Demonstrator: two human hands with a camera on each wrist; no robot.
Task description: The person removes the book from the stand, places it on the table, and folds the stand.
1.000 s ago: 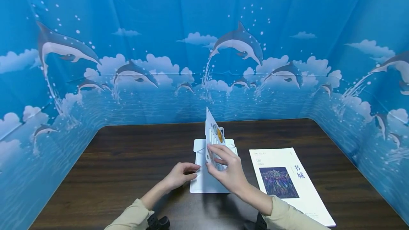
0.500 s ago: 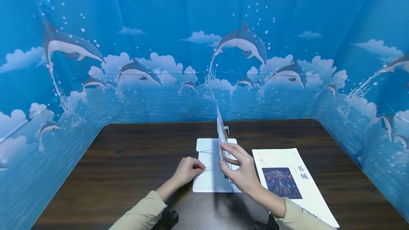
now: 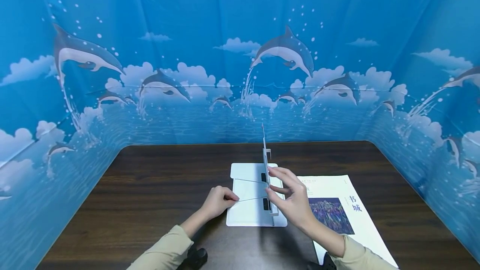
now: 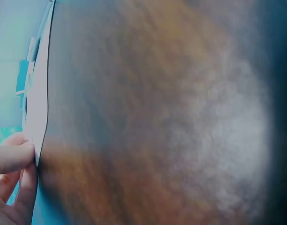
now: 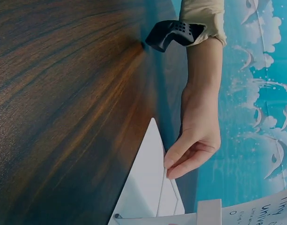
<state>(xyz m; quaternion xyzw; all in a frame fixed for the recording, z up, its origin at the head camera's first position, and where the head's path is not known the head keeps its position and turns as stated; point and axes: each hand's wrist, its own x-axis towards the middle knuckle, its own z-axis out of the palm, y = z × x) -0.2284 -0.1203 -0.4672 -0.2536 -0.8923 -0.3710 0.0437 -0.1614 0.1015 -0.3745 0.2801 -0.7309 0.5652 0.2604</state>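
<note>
A white folding book stand lies in front of me, its base [image 3: 245, 211] flat on the table and its panel [image 3: 264, 153] standing nearly upright, edge-on in the head view. Two black pads show on the base beside the panel's foot. With thumb and fingers, my left hand [image 3: 219, 200] pinches the base's left edge; the left wrist view shows these fingers [image 4: 14, 157] close up. My right hand [image 3: 294, 199] holds the upright panel from the right side, thumb low and fingertips higher. Printed lettering on the panel [image 5: 241, 211] shows in the right wrist view.
A white magazine [image 3: 369, 230] with a dark picture lies to the right, partly under the right forearm. The dark wooden table [image 3: 161, 170] ends at a blue dolphin-print curtain [image 3: 225, 74]. A black wrist camera [image 5: 169, 35] sits on the left wrist.
The panel has swung rightward from a left lean to nearly upright, my right hand moving right with it. My left hand has settled on the base's left edge. The black pads have come into view.
</note>
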